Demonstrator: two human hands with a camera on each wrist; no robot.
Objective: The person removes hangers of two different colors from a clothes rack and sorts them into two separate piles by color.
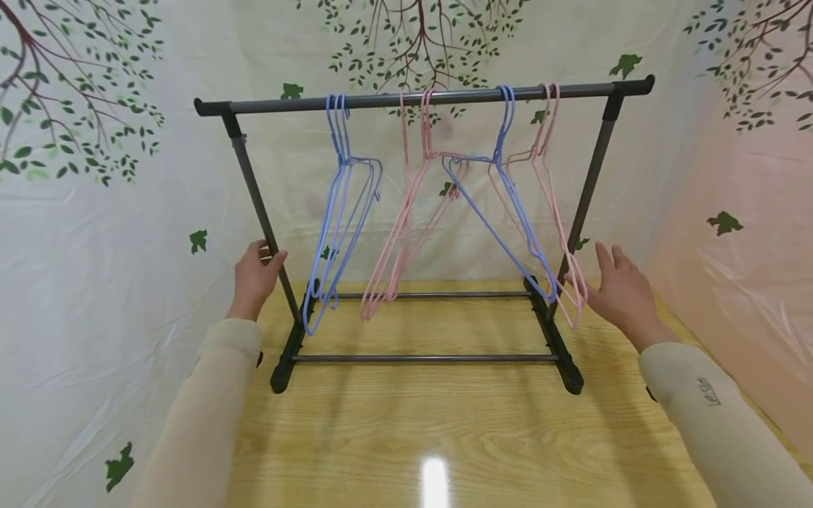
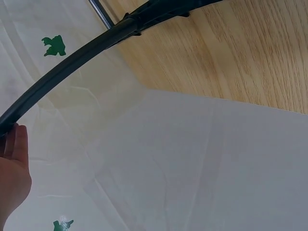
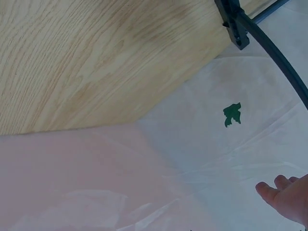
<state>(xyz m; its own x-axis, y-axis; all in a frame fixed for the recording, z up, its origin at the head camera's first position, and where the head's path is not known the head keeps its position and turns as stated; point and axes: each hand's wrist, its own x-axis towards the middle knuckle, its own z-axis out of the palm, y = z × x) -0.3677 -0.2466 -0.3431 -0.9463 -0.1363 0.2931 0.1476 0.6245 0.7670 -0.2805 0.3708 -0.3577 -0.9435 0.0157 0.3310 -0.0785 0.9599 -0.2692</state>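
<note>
Left grip (image 1: 254,279) pinches the slanting black tubular left post (image 1: 255,190); my right grip (image 1: 625,293), empty, fingers spread, sits just outside the matching slanting right post (image 1: 593,169).

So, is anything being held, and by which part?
The left hand holds the rack by its left post, below the middle. The right hand is open and holds nothing.

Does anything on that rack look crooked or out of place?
Only a little untidiness: right of centre on the rack, the blue hangers hang skewed, overlapping the pink hangers beside them instead of lining up. Nothing looks broken.
</note>
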